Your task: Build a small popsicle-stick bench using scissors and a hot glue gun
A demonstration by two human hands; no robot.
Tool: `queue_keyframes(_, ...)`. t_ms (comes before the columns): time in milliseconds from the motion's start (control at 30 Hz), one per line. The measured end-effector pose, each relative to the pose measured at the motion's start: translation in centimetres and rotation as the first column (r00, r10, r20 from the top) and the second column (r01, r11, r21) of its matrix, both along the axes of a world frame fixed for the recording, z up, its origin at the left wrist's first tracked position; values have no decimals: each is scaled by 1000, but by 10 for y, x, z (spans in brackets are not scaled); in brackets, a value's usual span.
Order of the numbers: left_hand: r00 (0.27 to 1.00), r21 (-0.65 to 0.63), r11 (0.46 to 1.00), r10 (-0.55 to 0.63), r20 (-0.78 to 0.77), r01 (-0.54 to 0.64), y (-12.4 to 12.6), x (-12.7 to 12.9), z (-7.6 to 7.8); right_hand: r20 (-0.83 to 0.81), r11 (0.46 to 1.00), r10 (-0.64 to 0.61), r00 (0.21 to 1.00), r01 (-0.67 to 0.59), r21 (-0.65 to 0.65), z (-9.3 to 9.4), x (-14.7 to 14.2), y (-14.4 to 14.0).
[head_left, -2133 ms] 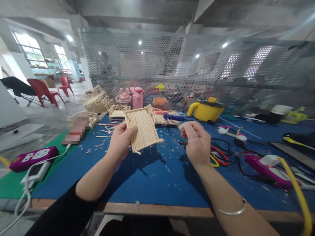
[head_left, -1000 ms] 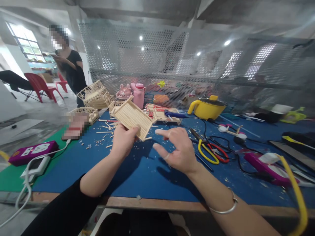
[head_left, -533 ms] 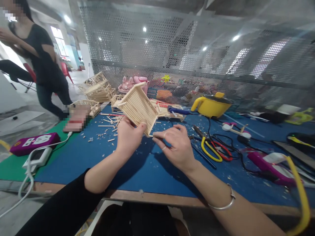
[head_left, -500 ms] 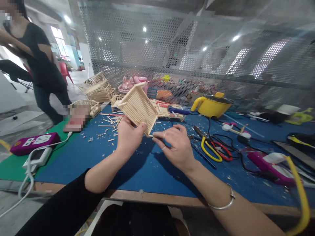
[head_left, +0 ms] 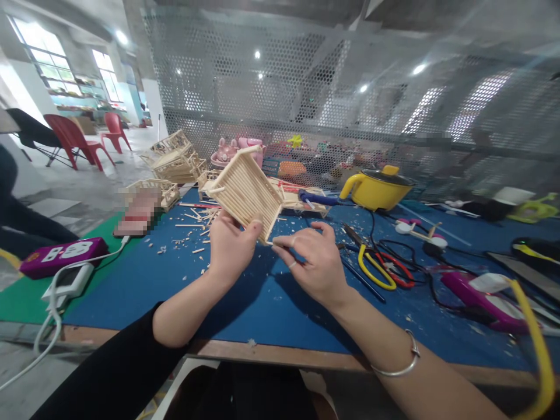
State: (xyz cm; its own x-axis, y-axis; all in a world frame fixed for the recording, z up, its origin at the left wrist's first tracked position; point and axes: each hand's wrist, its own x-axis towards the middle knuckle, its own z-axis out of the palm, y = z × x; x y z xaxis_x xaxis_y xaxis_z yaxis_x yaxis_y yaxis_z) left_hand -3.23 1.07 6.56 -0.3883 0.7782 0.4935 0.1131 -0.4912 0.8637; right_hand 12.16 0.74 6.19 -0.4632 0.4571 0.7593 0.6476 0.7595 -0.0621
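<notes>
Now | left hand (head_left: pixel 230 248) grips stick panel (head_left: pixel 245 192) | right hand (head_left: pixel 312 262) touches corner

Two red plastic chairs (head_left: pixel 72 137) far left, one yellow lidded pot (head_left: pixel 375 189), one purple power strip (head_left: pixel 56 256), two hands.

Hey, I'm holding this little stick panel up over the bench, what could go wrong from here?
The left hand pinches the stick panel by one lower corner only, so it could twist or snap there. The right hand pushes at that same corner and might pop a stick loose. If dropped, it would land among loose sticks on the blue mat.
</notes>
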Motion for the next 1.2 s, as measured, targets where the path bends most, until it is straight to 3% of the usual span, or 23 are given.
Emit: queue_keyframes(1200,998,-16,1000,18,-64,-19,2,3,-6,98,997,-15,995,8,71,1,0,-1)
